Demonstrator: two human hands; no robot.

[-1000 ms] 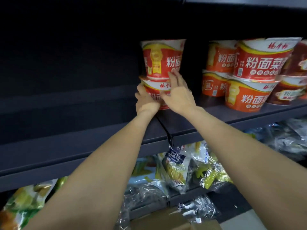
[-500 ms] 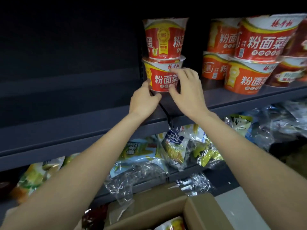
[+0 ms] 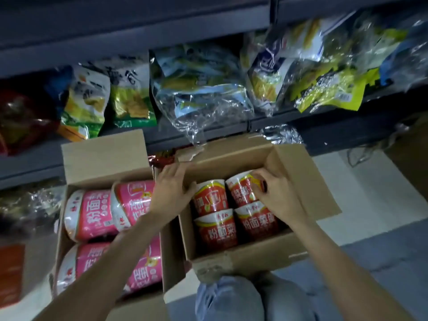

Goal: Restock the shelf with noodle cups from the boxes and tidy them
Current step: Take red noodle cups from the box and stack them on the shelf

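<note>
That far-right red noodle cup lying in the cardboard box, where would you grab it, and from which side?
I would take the far-right red noodle cup round its wide lidded rim, coming from above. It lies on its side, packed against three other red cups, so only its upper face and the rim end by the open cardboard box's empty far part are free. The right hand already curls its fingers there.

Single head-worn wide-angle view, looking steeply down and forward from close above two open cardboard boxes (image 3: 298,179) on the floor, dark shelf (image 3: 139,31) edge across the top, wearer's forearms and knees along the bottom edge
</note>
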